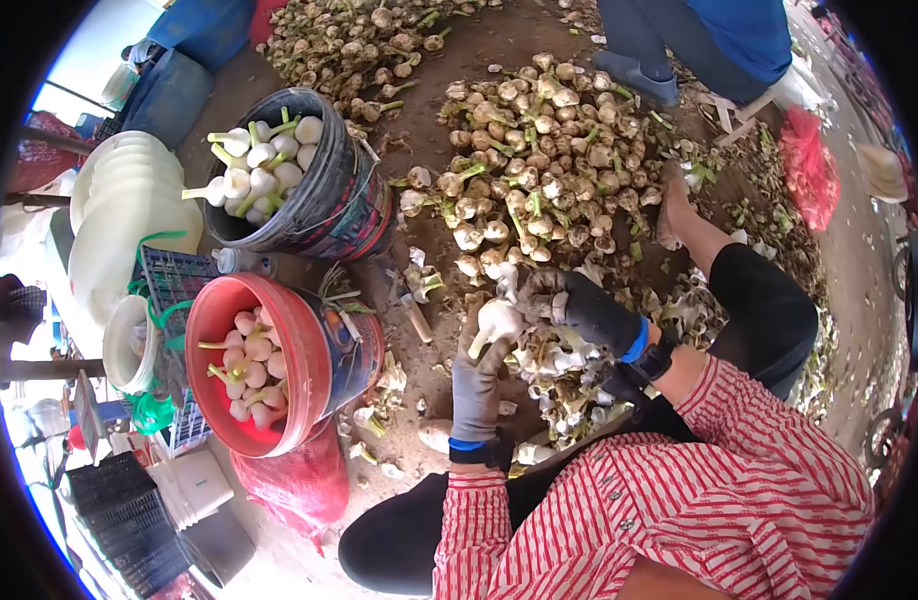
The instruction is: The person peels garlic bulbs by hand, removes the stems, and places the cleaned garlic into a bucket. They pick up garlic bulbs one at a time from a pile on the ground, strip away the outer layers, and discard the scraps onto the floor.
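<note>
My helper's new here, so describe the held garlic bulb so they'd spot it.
Find the large heap of brownish bulbs beyond the hands. Just below it in view, the grey-gloved left hand holds the garlic bulb. It's clean white, unlike that heap.

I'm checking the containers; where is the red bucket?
In the head view's left half, the red bucket sits below the black bucket, left of the left hand.

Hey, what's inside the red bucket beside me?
Pale garlic bulbs, some with green stems, lie piled in the red bucket. The top ones cover whatever is beneath, including its bottom.
</note>
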A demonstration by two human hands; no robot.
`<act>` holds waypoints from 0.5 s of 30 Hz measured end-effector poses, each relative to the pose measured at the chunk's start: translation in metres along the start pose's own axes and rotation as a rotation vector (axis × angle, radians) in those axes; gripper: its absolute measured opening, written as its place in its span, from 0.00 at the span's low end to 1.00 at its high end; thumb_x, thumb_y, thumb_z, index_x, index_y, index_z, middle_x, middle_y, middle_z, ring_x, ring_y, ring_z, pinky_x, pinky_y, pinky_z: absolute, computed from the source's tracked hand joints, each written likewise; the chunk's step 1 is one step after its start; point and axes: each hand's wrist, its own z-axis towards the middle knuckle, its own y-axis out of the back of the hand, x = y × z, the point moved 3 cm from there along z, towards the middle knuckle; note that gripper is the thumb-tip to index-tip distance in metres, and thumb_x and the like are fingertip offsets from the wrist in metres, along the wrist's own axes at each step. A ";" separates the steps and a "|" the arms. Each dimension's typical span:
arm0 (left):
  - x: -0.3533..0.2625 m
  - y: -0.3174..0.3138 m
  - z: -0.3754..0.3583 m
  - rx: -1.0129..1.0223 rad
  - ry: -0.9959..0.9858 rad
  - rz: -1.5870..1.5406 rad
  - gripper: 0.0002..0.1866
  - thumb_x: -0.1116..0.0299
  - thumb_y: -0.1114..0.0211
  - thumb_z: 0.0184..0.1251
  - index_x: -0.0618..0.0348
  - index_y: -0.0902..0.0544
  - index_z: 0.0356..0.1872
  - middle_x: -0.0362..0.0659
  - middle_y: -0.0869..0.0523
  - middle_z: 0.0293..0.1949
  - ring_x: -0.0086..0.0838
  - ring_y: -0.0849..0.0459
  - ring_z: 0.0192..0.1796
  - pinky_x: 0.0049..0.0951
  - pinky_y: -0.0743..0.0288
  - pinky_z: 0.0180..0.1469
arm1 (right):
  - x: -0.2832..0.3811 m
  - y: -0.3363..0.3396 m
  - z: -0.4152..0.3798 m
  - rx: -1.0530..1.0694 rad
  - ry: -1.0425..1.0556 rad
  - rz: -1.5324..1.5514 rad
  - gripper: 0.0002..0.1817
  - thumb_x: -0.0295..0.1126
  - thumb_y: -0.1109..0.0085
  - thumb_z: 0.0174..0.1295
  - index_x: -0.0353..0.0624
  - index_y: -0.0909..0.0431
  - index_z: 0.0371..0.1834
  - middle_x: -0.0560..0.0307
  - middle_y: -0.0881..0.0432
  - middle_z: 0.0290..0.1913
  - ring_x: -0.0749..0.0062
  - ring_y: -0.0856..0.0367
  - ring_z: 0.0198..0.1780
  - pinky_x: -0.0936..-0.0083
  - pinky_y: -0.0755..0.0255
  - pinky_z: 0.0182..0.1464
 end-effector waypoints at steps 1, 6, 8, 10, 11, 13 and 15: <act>0.000 -0.002 -0.002 0.021 -0.021 -0.001 0.36 0.61 0.29 0.50 0.59 0.34 0.61 0.40 0.23 0.49 0.19 0.22 0.44 0.14 0.26 0.38 | 0.001 -0.003 -0.003 0.003 0.042 0.038 0.05 0.27 0.50 0.61 0.38 0.26 0.35 0.63 0.26 0.30 0.81 0.30 0.31 0.82 0.32 0.36; 0.008 -0.005 -0.001 -0.002 0.027 -0.021 0.26 0.57 0.33 0.56 0.59 0.29 0.52 0.37 0.21 0.41 0.15 0.25 0.34 0.13 0.32 0.29 | -0.015 -0.013 -0.007 0.039 -0.096 0.157 0.10 0.31 0.43 0.58 0.39 0.29 0.40 0.64 0.29 0.33 0.82 0.32 0.34 0.83 0.35 0.37; -0.006 -0.029 -0.006 -0.042 0.019 0.023 0.22 0.55 0.35 0.58 0.58 0.28 0.47 0.35 0.23 0.35 0.13 0.31 0.26 0.16 0.37 0.25 | 0.000 -0.021 -0.008 -0.018 -0.060 0.018 0.11 0.31 0.42 0.56 0.40 0.29 0.40 0.64 0.29 0.34 0.82 0.32 0.35 0.82 0.35 0.38; -0.003 -0.022 -0.004 -0.047 0.022 0.035 0.24 0.55 0.36 0.58 0.59 0.29 0.49 0.36 0.23 0.36 0.14 0.30 0.28 0.17 0.35 0.28 | -0.008 -0.014 0.001 -0.099 0.190 -0.116 0.11 0.27 0.41 0.54 0.41 0.29 0.40 0.64 0.28 0.34 0.81 0.31 0.36 0.81 0.34 0.40; -0.002 -0.018 -0.004 -0.053 0.026 0.049 0.26 0.54 0.36 0.58 0.60 0.30 0.51 0.37 0.23 0.36 0.16 0.28 0.30 0.17 0.33 0.32 | -0.012 -0.009 0.000 -0.095 0.190 -0.116 0.11 0.27 0.41 0.54 0.41 0.29 0.40 0.64 0.28 0.34 0.81 0.31 0.36 0.81 0.34 0.40; 0.001 -0.021 -0.002 -0.042 -0.039 0.032 0.28 0.53 0.37 0.59 0.61 0.31 0.54 0.38 0.23 0.38 0.18 0.27 0.34 0.19 0.32 0.38 | 0.002 -0.011 -0.005 -0.187 0.407 -0.668 0.09 0.26 0.42 0.55 0.41 0.29 0.39 0.63 0.28 0.34 0.81 0.30 0.36 0.80 0.33 0.40; -0.001 -0.022 -0.001 -0.027 -0.103 0.015 0.30 0.52 0.37 0.59 0.62 0.32 0.56 0.38 0.24 0.40 0.20 0.26 0.38 0.21 0.31 0.44 | -0.008 -0.010 -0.005 -0.122 0.353 -0.587 0.08 0.26 0.43 0.56 0.41 0.29 0.38 0.63 0.28 0.33 0.81 0.29 0.36 0.80 0.33 0.40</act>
